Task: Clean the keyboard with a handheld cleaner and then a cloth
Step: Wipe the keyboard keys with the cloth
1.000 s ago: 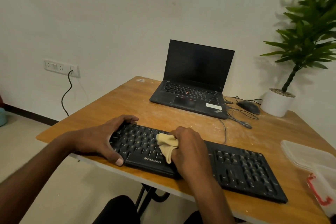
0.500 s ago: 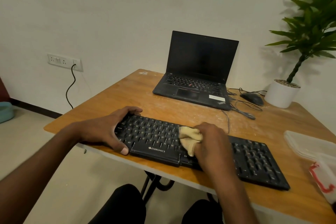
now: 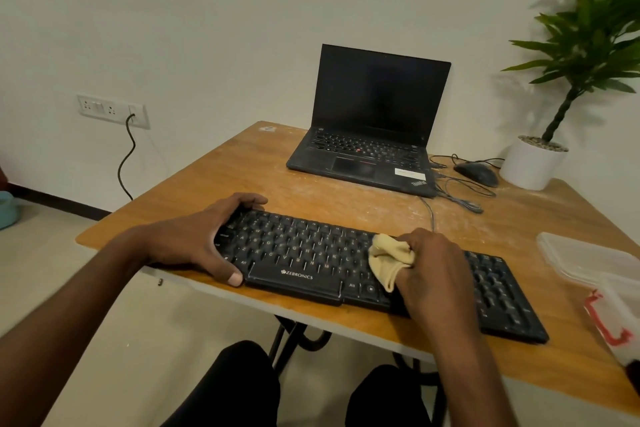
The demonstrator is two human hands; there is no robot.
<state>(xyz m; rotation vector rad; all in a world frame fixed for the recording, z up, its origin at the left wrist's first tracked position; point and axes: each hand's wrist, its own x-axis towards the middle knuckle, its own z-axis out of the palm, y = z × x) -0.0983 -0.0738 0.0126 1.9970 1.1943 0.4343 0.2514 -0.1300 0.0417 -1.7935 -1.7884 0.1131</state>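
A black Zebronics keyboard [image 3: 304, 253] lies along the front edge of a wooden table [image 3: 346, 194]. My left hand [image 3: 204, 239] grips the keyboard's left end, fingers over its far edge and thumb on its front edge. My right hand [image 3: 429, 270] holds a bunched yellow cloth [image 3: 389, 258] and presses it on the keys right of the middle. No handheld cleaner is in view.
An open black laptop [image 3: 374, 135] stands at the back, with a mouse [image 3: 478, 173] and loose cables to its right. A potted plant [image 3: 535, 163] is at the far right corner. Clear plastic containers [image 3: 588, 260] sit at the right edge. White dust streaks the tabletop.
My right hand has slid the cloth rightward along the keys, from near the middle-left towards the right part. My left hand has stayed on the keyboard's left end.
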